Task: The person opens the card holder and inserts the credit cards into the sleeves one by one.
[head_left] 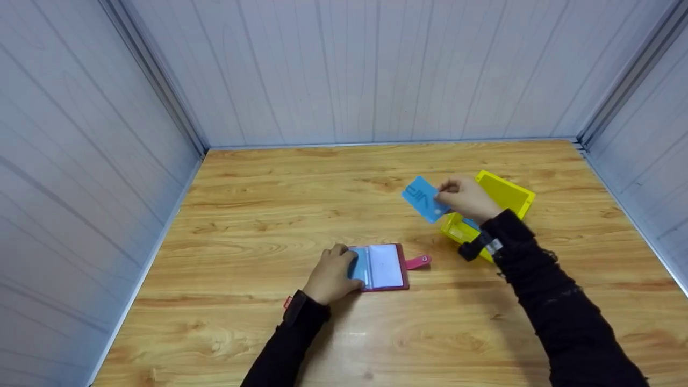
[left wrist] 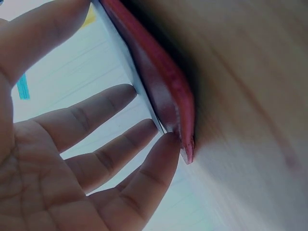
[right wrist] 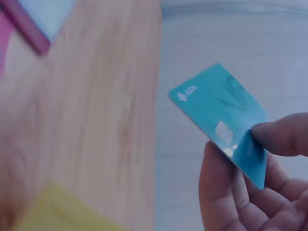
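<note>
A small card holder (head_left: 387,266) with a red cover lies spread on the wooden table, showing clear sleeves and a blue card on its left side. My left hand (head_left: 333,275) rests over that left side, thumb near the lower edge and fingers near the upper one. In the left wrist view, nearly straight fingers (left wrist: 103,103) touch the edge of the sleeves above the red cover (left wrist: 178,91). Up in the air, my right hand (head_left: 467,198) pinches a blue bank card (right wrist: 216,110) by one end between thumb and fingers. A chip and white print show on it.
Below the right hand stands a yellow box (head_left: 457,230) with its lid (head_left: 508,192) raised; something blue is inside, partly hidden by the wrist. The holder's pink snap strap (head_left: 418,262) points right. Pale panel walls (head_left: 349,75) enclose the table (head_left: 258,215) at the back and sides.
</note>
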A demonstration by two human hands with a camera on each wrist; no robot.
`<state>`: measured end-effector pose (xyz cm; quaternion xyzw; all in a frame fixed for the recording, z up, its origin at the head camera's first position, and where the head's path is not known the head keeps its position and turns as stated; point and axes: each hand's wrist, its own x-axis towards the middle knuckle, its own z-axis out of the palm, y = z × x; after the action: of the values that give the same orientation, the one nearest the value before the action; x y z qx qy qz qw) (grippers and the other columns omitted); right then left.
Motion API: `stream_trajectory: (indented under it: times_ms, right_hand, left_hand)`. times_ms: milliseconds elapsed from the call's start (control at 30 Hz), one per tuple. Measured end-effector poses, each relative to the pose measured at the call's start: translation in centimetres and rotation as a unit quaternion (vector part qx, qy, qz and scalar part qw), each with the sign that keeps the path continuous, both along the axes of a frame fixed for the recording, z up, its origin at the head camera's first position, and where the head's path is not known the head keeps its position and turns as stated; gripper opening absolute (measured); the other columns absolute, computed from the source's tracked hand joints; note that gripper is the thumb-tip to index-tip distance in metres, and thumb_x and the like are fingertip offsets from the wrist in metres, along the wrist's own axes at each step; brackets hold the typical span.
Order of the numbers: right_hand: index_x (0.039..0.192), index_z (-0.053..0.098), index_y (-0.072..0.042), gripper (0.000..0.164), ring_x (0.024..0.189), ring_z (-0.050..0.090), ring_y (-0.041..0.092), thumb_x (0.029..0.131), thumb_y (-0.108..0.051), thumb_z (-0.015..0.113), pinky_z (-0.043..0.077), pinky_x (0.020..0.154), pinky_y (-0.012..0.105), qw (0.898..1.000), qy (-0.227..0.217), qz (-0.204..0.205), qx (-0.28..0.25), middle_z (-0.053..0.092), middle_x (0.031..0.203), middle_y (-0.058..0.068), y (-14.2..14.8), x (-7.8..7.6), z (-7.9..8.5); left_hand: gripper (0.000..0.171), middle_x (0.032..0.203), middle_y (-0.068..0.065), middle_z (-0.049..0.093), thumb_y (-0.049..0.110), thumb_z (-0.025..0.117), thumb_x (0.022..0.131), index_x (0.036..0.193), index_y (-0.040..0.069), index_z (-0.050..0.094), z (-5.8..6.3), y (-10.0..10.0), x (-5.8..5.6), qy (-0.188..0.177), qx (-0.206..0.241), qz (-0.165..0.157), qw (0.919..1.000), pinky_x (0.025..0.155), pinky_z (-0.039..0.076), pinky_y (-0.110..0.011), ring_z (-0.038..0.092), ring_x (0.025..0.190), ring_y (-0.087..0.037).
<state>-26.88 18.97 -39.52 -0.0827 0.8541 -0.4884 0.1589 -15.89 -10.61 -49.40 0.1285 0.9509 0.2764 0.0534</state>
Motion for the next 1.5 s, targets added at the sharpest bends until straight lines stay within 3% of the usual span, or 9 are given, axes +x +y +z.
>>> stream_trajectory:
  times_ms: [200, 367, 567, 800, 1133, 1300, 1400, 1500]
  right_hand:
    - [0.108, 0.054, -0.002, 0.015, 0.083, 0.063, 0.012, 0.095, -0.009, 0.057, 0.057, 0.085, 0.034, 0.992, -0.068, -0.013, -0.109, 0.061, 0.096, 0.004, -3.4, 1.3, -2.8]
    - [0.097, 0.061, -0.004, 0.009, 0.073, 0.066, 0.010, 0.090, -0.008, 0.065, 0.058, 0.079, 0.032, 0.979, -0.096, -0.021, -0.179, 0.068, 0.081, -0.002, -5.3, 2.5, -4.7]
    - [0.090, 0.064, -0.009, 0.005, 0.072, 0.066, 0.010, 0.088, -0.010, 0.069, 0.058, 0.078, 0.032, 0.975, -0.130, -0.038, -0.176, 0.069, 0.080, -0.002, -6.9, 3.5, -7.2]
    - [0.089, 0.061, -0.008, 0.005, 0.071, 0.061, 0.008, 0.089, -0.006, 0.066, 0.054, 0.068, 0.022, 0.964, -0.163, -0.029, -0.205, 0.064, 0.079, -0.002, -7.1, 4.1, -10.1]
    - [0.091, 0.063, -0.009, 0.007, 0.071, 0.061, 0.007, 0.089, -0.007, 0.069, 0.056, 0.069, 0.022, 0.950, -0.183, -0.006, -0.252, 0.063, 0.081, -0.003, -6.9, 4.8, -12.0]
    - [0.090, 0.064, -0.008, 0.008, 0.069, 0.062, 0.007, 0.087, -0.007, 0.072, 0.056, 0.067, 0.022, 0.948, -0.177, -0.009, -0.263, 0.066, 0.081, -0.003, -6.9, 5.0, -12.4]
    - [0.090, 0.064, -0.006, 0.009, 0.068, 0.063, 0.007, 0.086, -0.006, 0.072, 0.057, 0.066, 0.022, 0.951, -0.170, -0.010, -0.259, 0.066, 0.080, -0.002, -7.0, 5.0, -12.4]
    - [0.090, 0.065, -0.005, 0.009, 0.067, 0.064, 0.008, 0.086, -0.007, 0.073, 0.057, 0.064, 0.022, 0.953, -0.164, -0.008, -0.255, 0.067, 0.078, -0.003, -7.1, 5.1, -12.4]
  left_hand:
    - [0.063, 0.137, -0.021, 0.050, 0.027, 0.081, 0.077, 0.130, 0.002, 0.059, 0.1, -0.1, 0.2, -0.004, 0.002, -0.004, 1.0000, 0.101, 0.045, -0.052, 0.046, 0.125, -0.041]
    - [0.065, 0.138, -0.020, 0.050, 0.030, 0.081, 0.077, 0.132, 0.002, 0.059, 0.0, 0.1, 0.1, -0.007, -0.004, 0.001, 1.0000, 0.103, 0.044, -0.051, 0.047, 0.125, -0.040]
    - [0.066, 0.138, -0.021, 0.050, 0.028, 0.082, 0.075, 0.131, 0.002, 0.059, 0.0, 0.1, -0.1, 0.001, -0.005, -0.004, 1.0000, 0.103, 0.044, -0.051, 0.049, 0.123, -0.041]
    - [0.065, 0.137, -0.022, 0.051, 0.026, 0.082, 0.074, 0.129, 0.001, 0.060, -0.1, 0.0, -0.1, 0.007, 0.001, -0.015, 0.9999, 0.104, 0.043, -0.051, 0.049, 0.121, -0.042]
    - [0.062, 0.143, -0.020, 0.047, 0.032, 0.077, 0.081, 0.133, 0.004, 0.058, 0.0, 0.3, -0.1, -0.019, -0.004, 0.004, 0.9998, 0.108, 0.040, -0.051, 0.045, 0.130, -0.040]
    - [0.053, 0.140, -0.019, 0.051, 0.032, 0.069, 0.088, 0.131, 0.003, 0.060, 0.1, 0.5, -0.2, -0.015, 0.030, 0.026, 0.9991, 0.108, 0.039, -0.052, 0.045, 0.130, -0.040]
    - [0.048, 0.133, -0.020, 0.057, 0.027, 0.066, 0.092, 0.131, 0.000, 0.060, 0.1, 0.6, -0.4, 0.004, 0.076, 0.039, 0.9963, 0.107, 0.041, -0.050, 0.050, 0.126, -0.038]
    - [0.047, 0.125, -0.019, 0.064, 0.020, 0.063, 0.094, 0.135, -0.001, 0.054, 0.3, 0.8, -0.4, 0.001, 0.140, 0.042, 0.9893, 0.102, 0.046, -0.047, 0.059, 0.119, -0.033]
